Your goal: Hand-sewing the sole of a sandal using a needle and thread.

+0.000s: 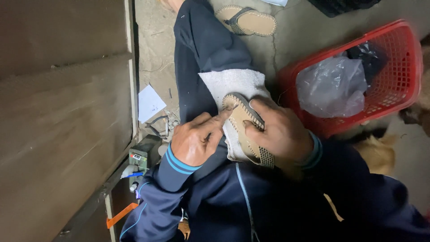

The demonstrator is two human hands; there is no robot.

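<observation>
- The shoe sole lies on a white towel draped over your thigh, at the centre of the view
- It looks light and flexible, a thin tan insole with a woven, stitched rim; judge it soft enough to bend, so it needs support from below
- Your right hand presses flat on the sole's 3 o'clock edge, fingers spread wide, pinning it to the towel
- Your left hand is loosely curled, index finger stretched to the toe end at 12 o'clock, holding nothing that shows
- The best hold is likely the stitched rim, which gives grip; the flat middle looks smoother
- A red basket sits at 2 o'clock on the floor, holding a crumpled clear plastic bag and something dark behind it
- A finished sandal lies at 12 o'clock
</observation>
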